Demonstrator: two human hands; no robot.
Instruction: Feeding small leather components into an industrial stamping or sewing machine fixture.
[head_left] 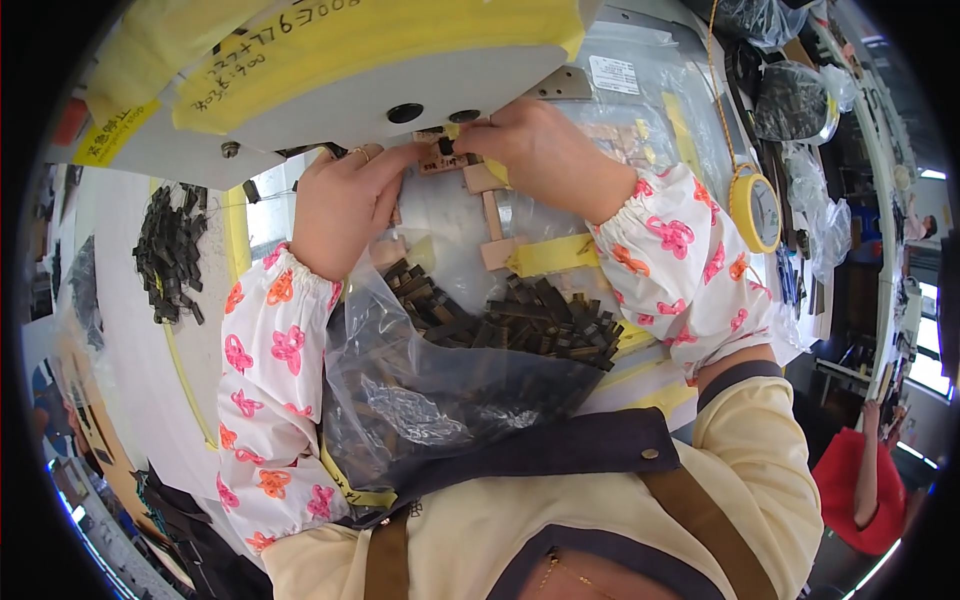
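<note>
Under the white machine head [400, 75], which looks like a sewing machine's, both my hands meet at a small tan block [437, 164] fixed on the work surface. My right hand [545, 150] pinches a small black piece [446, 146] over that block. From the other side, my left hand [345, 205] reaches in with its index finger stretched to the block's edge; its other fingers are partly curled, and the fingertips are partly hidden. Close below my wrists lies a clear plastic bag [400, 375] filled with dark short strips [545, 320].
A pile of black strips [168, 255] lies left of my left forearm, with thin thread leading toward the machine. Tan strips [492, 215] and yellow tape [552, 254] are stuck on the surface. A yellow tape roll [755, 213] stands at the right edge, beside plastic bags [797, 105].
</note>
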